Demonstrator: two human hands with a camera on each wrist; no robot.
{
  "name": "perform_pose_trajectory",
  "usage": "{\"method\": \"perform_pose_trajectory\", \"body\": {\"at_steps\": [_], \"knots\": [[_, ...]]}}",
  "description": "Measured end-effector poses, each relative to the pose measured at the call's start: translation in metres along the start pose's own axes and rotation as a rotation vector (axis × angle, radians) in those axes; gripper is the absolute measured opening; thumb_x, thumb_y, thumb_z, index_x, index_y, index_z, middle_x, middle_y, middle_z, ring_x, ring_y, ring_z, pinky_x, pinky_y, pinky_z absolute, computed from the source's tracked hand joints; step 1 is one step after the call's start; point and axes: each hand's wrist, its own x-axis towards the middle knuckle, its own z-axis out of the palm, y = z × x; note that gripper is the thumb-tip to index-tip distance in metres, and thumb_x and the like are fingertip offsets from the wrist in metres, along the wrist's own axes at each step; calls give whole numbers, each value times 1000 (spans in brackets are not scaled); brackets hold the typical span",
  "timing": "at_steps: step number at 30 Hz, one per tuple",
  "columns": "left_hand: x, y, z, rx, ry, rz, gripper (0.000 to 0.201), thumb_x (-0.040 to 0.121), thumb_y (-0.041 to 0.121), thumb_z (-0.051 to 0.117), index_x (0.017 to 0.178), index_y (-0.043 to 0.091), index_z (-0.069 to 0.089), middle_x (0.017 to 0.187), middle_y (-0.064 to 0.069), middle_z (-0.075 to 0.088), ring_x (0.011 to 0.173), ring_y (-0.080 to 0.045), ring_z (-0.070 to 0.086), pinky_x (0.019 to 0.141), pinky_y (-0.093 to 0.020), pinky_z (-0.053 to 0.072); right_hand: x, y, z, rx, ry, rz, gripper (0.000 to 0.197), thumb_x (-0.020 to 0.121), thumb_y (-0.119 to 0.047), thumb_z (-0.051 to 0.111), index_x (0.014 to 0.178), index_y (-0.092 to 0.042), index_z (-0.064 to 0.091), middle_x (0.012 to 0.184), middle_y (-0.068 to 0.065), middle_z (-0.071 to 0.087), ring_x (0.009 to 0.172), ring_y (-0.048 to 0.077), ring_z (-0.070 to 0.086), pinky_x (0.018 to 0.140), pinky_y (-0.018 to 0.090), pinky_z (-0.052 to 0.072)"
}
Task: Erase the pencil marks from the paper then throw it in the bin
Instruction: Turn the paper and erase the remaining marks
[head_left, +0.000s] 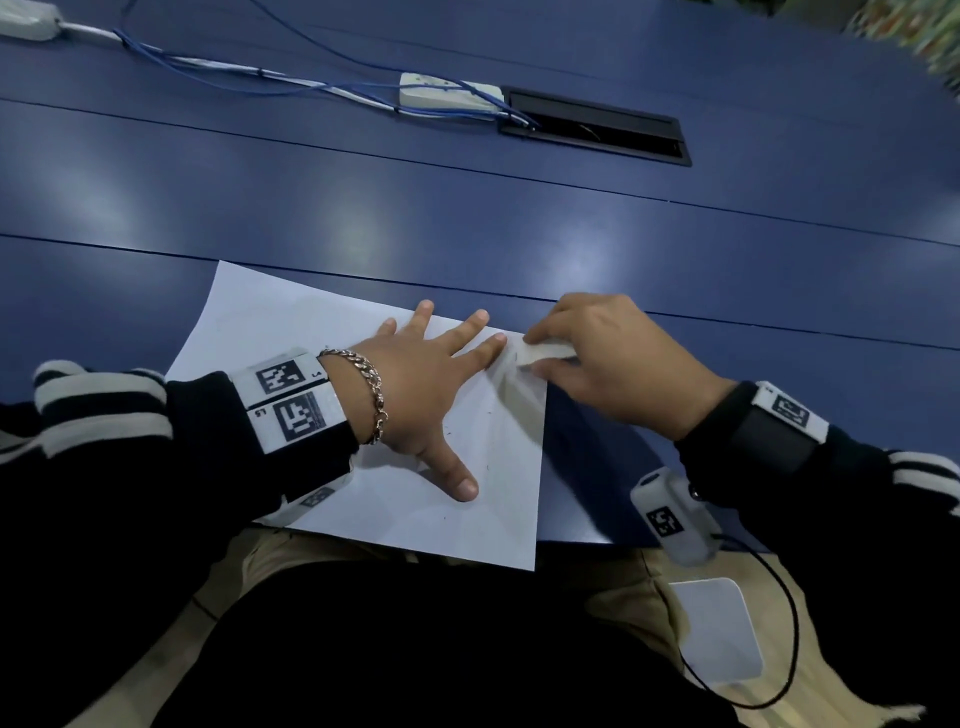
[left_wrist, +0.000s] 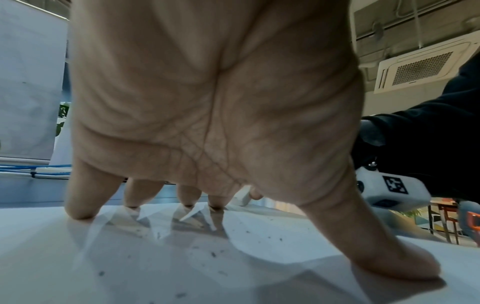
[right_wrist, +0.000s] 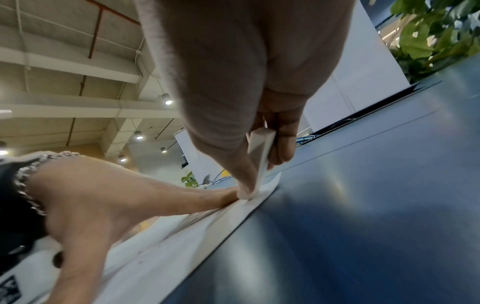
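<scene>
A white sheet of paper (head_left: 322, 332) lies on the blue table (head_left: 467, 208), its near edge hanging over the table's front. My left hand (head_left: 431, 374) lies flat on the paper (left_wrist: 233, 257) with fingers spread, pressing it down. My right hand (head_left: 613, 358) pinches a white eraser (head_left: 545, 353) between thumb and fingers at the paper's far right corner, just beside my left fingertips. In the right wrist view the eraser (right_wrist: 259, 156) stands on its edge against the paper (right_wrist: 197, 232). Dark eraser crumbs (left_wrist: 213, 254) dot the sheet. No bin is in view.
A white power strip (head_left: 447, 96) with blue and white cables (head_left: 234, 73) lies at the far side, next to a black cable hatch (head_left: 597, 127). A white device (head_left: 717, 629) with a black cord rests on my lap. A plant (right_wrist: 436, 35) stands off the table's far right.
</scene>
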Motion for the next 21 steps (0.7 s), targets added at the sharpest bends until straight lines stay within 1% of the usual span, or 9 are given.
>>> {"method": "perform_pose_trajectory", "body": {"at_steps": [2,5,7,9,11,13,16,18,21], "knots": [[0,0,0,-5,-4,0,160,48,98,69,157,38,-32,165,13,-38,156,-42,-23,126,-62,5,1,-2,0,-14,11,9,27,94,-38,64,115,-23,75,105,-3,65,95,19,63,86,39,52],[0,0,0,-10,-8,-7,160,47,98,70,156,40,-32,165,14,-38,155,-43,-24,126,-63,6,-10,-15,5,-46,-78,-74,22,93,-36,61,108,-26,72,101,-5,60,89,19,59,79,39,52],[0,0,0,-4,-11,-11,160,47,98,70,156,40,-33,164,14,-39,155,-43,-23,126,-64,7,-12,-17,2,-46,-121,-92,21,94,-37,60,108,-26,72,100,-4,59,89,19,58,79,39,52],[0,1,-1,1,-15,-10,160,47,98,69,156,39,-33,164,14,-39,156,-43,-23,126,-64,9,-4,-10,-3,-47,-78,-47,24,94,-37,62,112,-25,73,102,-4,62,93,19,60,82,41,53],[-1,2,-2,-3,-23,-10,161,47,98,69,156,39,-33,164,14,-40,155,-43,-24,126,-64,8,0,-5,-5,-49,-34,-20,25,95,-38,63,113,-24,74,104,-3,63,94,20,62,83,42,54],[-1,1,-2,-7,-22,-12,161,47,98,70,156,40,-33,164,15,-39,155,-43,-24,126,-64,8,-4,-10,-2,-67,-57,-62,23,95,-37,61,108,-24,73,102,-3,61,92,20,60,81,40,53],[0,1,0,-3,-17,-10,161,46,98,70,156,40,-32,165,14,-38,155,-44,-23,125,-66,10,-19,-22,2,-81,-160,-153,19,93,-38,61,103,-27,71,99,-5,59,88,20,59,77,39,52],[0,0,-1,-3,-16,-10,161,46,98,70,156,40,-32,165,14,-38,156,-44,-23,125,-66,9,-14,-19,-3,-68,-161,-122,20,91,-39,62,104,-28,72,98,-5,59,87,20,59,78,40,53],[0,1,-1,-12,-23,-10,161,46,98,70,155,40,-33,164,15,-39,155,-43,-24,126,-65,8,-5,-12,-6,-55,-74,-45,24,92,-38,63,109,-26,74,99,-3,61,88,20,60,80,39,53]]}}
